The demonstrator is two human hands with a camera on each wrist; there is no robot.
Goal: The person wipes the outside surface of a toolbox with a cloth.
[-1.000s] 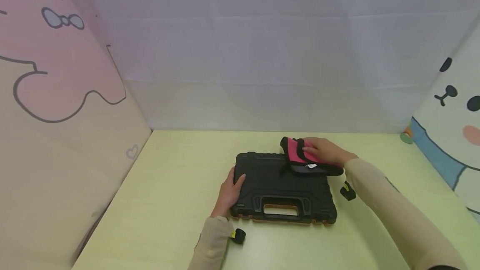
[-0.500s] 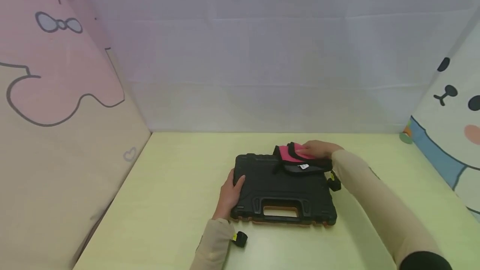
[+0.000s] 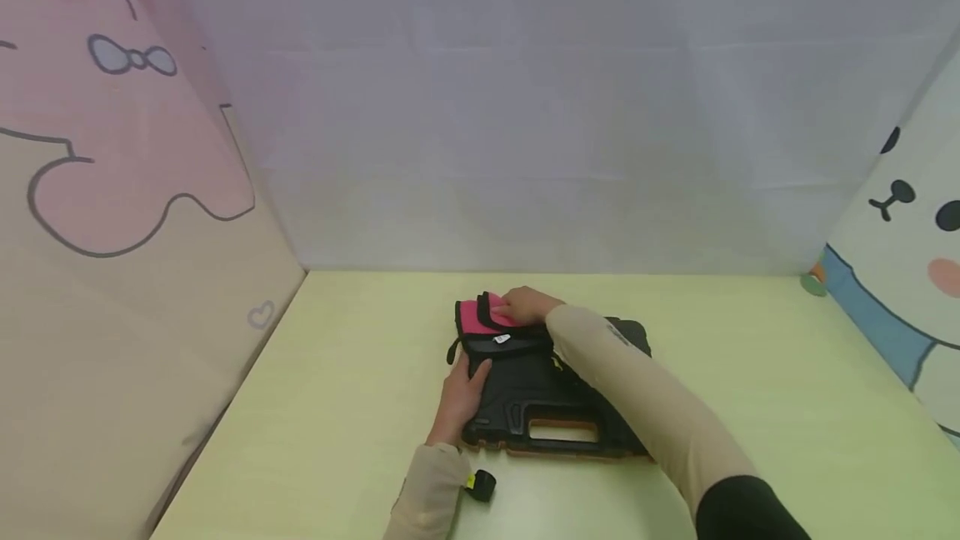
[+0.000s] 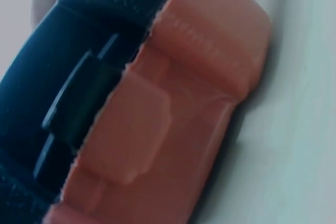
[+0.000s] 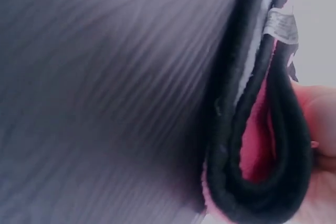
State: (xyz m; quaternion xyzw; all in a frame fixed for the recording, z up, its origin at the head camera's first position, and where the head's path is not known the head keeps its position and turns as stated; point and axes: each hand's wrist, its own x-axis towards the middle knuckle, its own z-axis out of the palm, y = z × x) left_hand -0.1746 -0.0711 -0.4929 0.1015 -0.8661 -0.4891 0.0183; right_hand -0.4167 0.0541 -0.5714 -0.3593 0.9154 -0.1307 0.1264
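Note:
A black plastic carry case (image 3: 517,407) with an orange lower shell (image 4: 205,119) lies on the table, its handle toward me. My left hand (image 3: 459,398) grips the case's left side, thumb on the lid. Over the case's far left corner, my right hand (image 3: 528,305) pinches a folded pink fabric piece (image 3: 471,319) with black trim and a dark strap hanging at its left. In the right wrist view, the fold, a white tag (image 5: 282,26) and a grey ribbed face (image 5: 105,93) show. The right forearm hides part of the lid.
A pale yellow table (image 3: 360,373) meets a white cloth backdrop (image 3: 525,148) behind. Printed cartoon panels stand at the left (image 3: 142,315) and right (image 3: 922,315). A small black wrist camera (image 3: 483,486) sits beside the left cuff.
My right hand has carried the fabric piece leftward across the case, from its far right to its far left corner. The left hand and the case stay in place.

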